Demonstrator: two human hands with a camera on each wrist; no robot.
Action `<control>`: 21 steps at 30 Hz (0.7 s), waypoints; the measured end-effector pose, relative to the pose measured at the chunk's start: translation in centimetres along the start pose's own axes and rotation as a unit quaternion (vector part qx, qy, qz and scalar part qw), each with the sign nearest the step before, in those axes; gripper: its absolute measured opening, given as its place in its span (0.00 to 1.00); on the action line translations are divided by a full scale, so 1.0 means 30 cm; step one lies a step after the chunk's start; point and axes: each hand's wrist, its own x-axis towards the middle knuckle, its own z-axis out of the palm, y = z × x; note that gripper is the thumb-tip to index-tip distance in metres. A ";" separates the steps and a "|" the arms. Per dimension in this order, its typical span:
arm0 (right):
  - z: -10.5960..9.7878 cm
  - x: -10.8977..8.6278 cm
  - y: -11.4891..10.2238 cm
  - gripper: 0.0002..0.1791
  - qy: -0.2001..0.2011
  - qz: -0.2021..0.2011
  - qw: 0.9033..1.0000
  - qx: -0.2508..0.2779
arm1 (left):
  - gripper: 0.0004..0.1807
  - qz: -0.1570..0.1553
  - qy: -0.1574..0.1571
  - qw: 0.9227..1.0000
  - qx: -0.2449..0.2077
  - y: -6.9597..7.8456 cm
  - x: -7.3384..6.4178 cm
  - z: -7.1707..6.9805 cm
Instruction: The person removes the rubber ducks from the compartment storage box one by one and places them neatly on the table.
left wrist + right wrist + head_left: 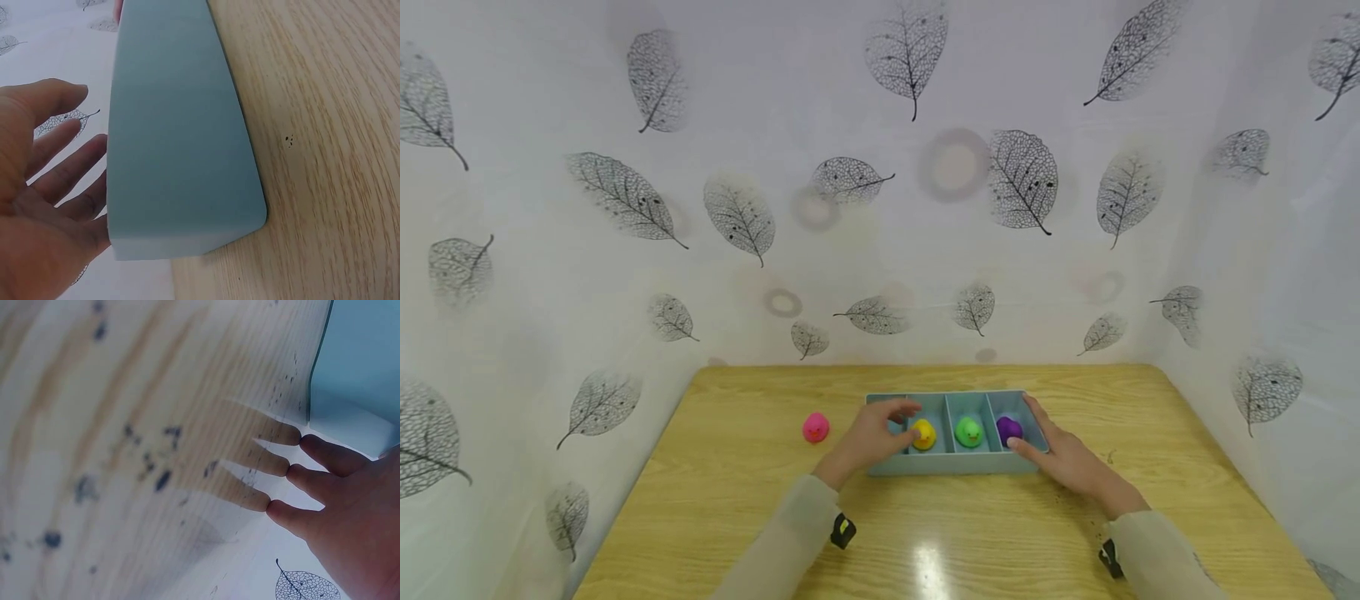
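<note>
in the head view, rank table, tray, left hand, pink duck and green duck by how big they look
1. Table
2. Tray
3. Left hand

Pink duck and green duck are smallest; they look alike, so unranked.

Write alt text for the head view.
A person's left hand and right hand are at opposite ends of a pale blue rectangular divided tray holding yellow, green and purple toy ducks; a pink toy duck sits left of it on a wooden table.

Leftmost compartment [896, 426] partly hidden, sleeves [784, 533] cut off
</note>
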 end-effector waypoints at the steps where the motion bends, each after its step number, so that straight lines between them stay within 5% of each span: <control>1: 0.000 0.000 -0.001 0.52 -0.001 -0.001 1.000 -0.001 | 0.24 -0.001 -0.001 1.000 0.009 -0.001 0.001 0.004; 11: 0.006 -0.002 0.005 0.51 0.000 0.003 1.000 0.005 | 0.24 -0.032 -0.006 0.999 0.031 0.007 0.007 0.031; 21: 0.007 -0.001 0.009 0.51 0.001 0.003 1.000 0.003 | 0.24 -0.018 -0.016 0.995 0.095 0.009 0.022 0.048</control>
